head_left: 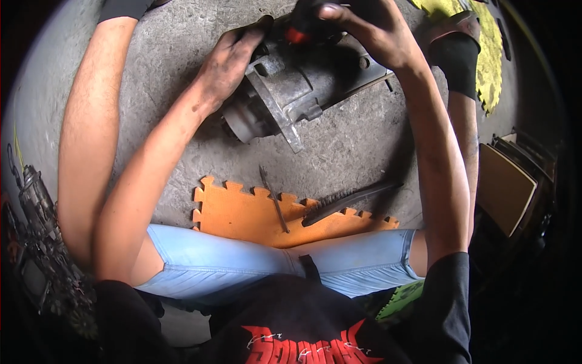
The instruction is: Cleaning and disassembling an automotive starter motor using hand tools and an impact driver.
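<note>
A heavy grey metal starter motor lies on the floor between my legs, its flanged nose end at the lower left. My left hand grips its upper left side, fingers curled over the far edge and partly hidden. Above the housing, near the top edge of the view, my right hand is closed on a black power tool with a red band. Its thumb lies across the tool; the other fingers are mostly out of sight. The tool's upper part is cut off, and its contact with the motor cannot be made out.
An orange foam mat lies nearer me, with a wire brush and a thin metal rod on it. Dark metal parts crowd the left. A tan panel leans at right, below a yellow mat.
</note>
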A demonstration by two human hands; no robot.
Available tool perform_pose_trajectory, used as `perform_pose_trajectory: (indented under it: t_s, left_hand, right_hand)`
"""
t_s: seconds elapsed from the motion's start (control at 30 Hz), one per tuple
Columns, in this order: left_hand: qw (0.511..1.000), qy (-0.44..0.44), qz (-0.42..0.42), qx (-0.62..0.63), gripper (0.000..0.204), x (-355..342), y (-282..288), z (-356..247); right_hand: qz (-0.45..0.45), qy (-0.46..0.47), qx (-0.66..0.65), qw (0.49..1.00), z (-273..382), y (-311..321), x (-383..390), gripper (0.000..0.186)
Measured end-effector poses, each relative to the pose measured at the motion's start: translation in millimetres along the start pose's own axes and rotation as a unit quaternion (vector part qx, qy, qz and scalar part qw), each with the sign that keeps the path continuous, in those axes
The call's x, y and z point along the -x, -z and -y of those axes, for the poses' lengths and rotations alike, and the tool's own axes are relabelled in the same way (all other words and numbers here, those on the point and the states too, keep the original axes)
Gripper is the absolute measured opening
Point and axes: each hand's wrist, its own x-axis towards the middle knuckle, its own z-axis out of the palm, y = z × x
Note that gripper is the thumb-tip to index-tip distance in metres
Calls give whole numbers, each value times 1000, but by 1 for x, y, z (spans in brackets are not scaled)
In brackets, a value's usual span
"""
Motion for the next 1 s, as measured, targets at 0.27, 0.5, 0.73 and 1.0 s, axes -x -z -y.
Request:
perform_pose_trajectory:
  t_s: [0.27,0.5,0.73,1.0]
  left_hand:
    - [1000,12,11,4,59,0,5,4]
    - [1000,14,18,-13,56,-1,1,-3]
    - [999,16,50,14,55,-1,5,-4]
    - [999,3,43,-7,50,-3,9,12]
  right_hand:
    - [29,11,-18,999,18,-4,0,33]
    - [3,28,103,994,11,3,2,27]
    - [20,86,34,995,6,-7,5,24]
    - [-9,5,119,993,10,0,9,22]
